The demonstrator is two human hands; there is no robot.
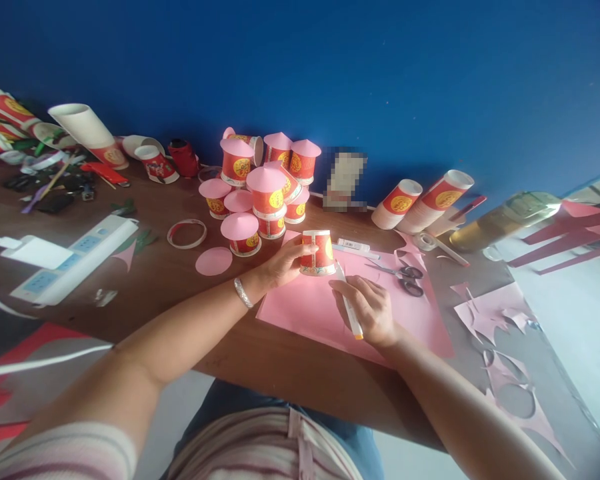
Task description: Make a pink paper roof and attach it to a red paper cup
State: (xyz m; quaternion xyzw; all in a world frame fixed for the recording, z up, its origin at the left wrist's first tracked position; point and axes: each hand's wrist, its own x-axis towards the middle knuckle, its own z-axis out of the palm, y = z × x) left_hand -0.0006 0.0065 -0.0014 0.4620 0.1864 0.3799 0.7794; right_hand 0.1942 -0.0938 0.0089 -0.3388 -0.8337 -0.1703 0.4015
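Note:
My left hand (285, 265) grips a red paper cup (318, 241) by its side. The cup is upside down, its wide rim lowest, above pink paper sheets (300, 307). Closed around a white marker pen (351, 313) with an orange end, my right hand (367, 308) is just right of the cup. The pen's upper end points at the cup's rim; I cannot tell whether it touches. Scissors (407, 277) lie partly open on the sheets, near another marker (354, 246). Several red cups with pink cone tops (240, 227) stand behind my left hand.
A white power strip (75, 260) with a plugged-in charger lies left, near a tape roll (187, 234) and a pink disc (214, 261). Cup stacks (440, 200) and a gold-coloured cylinder (505, 220) are at right. Pink offcuts (520, 400) lie front right. A blue wall rises behind.

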